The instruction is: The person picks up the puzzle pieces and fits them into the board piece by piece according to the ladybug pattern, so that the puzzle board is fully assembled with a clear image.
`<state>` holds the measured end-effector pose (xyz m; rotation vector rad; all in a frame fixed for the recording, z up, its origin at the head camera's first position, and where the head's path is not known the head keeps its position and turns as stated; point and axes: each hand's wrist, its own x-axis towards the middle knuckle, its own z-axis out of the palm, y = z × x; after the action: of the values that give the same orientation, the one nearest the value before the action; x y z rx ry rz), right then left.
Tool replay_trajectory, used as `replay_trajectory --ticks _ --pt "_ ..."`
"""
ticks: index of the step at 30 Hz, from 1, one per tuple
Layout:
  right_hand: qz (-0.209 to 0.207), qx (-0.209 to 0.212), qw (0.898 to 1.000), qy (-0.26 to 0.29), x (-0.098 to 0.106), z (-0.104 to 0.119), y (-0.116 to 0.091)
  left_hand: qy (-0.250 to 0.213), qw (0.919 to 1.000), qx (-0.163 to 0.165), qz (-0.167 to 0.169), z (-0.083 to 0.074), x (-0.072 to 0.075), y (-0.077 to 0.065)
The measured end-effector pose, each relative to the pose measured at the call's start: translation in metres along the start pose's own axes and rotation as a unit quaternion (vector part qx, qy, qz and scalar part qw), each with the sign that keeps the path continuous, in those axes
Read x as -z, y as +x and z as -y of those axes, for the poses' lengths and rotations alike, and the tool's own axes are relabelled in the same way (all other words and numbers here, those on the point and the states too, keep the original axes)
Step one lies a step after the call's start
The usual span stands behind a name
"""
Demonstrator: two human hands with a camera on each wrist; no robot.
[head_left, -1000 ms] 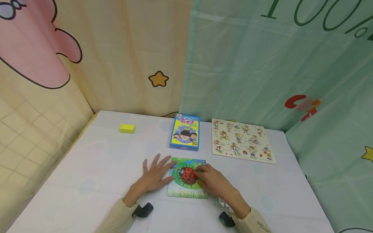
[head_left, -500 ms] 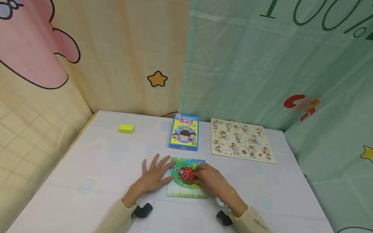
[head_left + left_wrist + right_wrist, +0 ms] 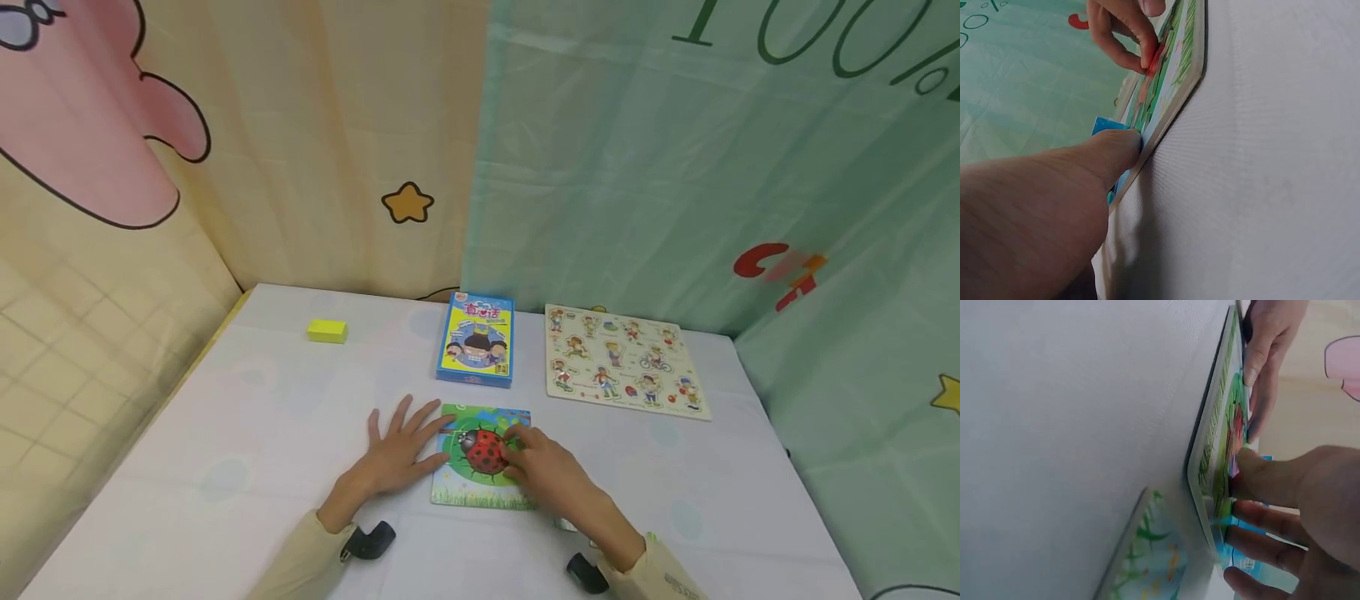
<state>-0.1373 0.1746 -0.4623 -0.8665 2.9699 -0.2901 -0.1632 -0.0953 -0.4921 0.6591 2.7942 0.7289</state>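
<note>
Head view: a red, black-spotted ladybug [image 3: 482, 452] sits at the middle of a ladybug puzzle board [image 3: 480, 499], its long axis running nearly straight across the board, head toward the left edge and tail toward the right. That tail end lies directly under the fingertips of the person's right hand [image 3: 551, 473], the nearer of the two, which comes in over the board's right edge with no visible gap between fingers and picture.

The right hand's fingers are bent, thumb and forefinger appearing to pinch a red piece of the ladybug; the left wrist view shows the tips meeting at the red, though how firm the hold is cannot be told. The hand's other fingers hang over the board's right side.

At the opposite edge, the left hand [image 3: 397, 461] lies splayed and grasps nothing, thumb and forefinger resting on the board's left border.

Just off the board's near right corner, a loose grass-printed puzzle piece [image 3: 1150, 559] lies on the white tablecloth [image 3: 262, 467]. Beyond the board stand a blue-and-yellow box [image 3: 476, 340], a sports-figure puzzle [image 3: 589, 370] to its far right and, to its far left, a yellow block [image 3: 327, 332].
</note>
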Motion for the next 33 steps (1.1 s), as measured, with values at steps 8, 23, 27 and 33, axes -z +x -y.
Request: replay_trajectory --ticks 8,23,27,33 --pt "0.065 0.041 0.985 0.152 0.004 -0.025 -0.017 0.012 0.9995 -0.006 0.027 0.003 0.003 0.0" --pt "0.059 -0.128 0.981 0.133 0.016 -0.035 -0.072 0.02 0.999 -0.003 0.039 0.0 0.0 -0.002" --pt "0.06 -0.119 0.985 0.111 0.017 -0.037 -0.083 0.016 0.9992 -0.004 0.036 0.001 0.0 -0.001" --pt "0.055 -0.106 0.989 0.089 0.013 -0.039 -0.087 0.014 0.9993 -0.006 0.034 0.001 0.001 0.0"
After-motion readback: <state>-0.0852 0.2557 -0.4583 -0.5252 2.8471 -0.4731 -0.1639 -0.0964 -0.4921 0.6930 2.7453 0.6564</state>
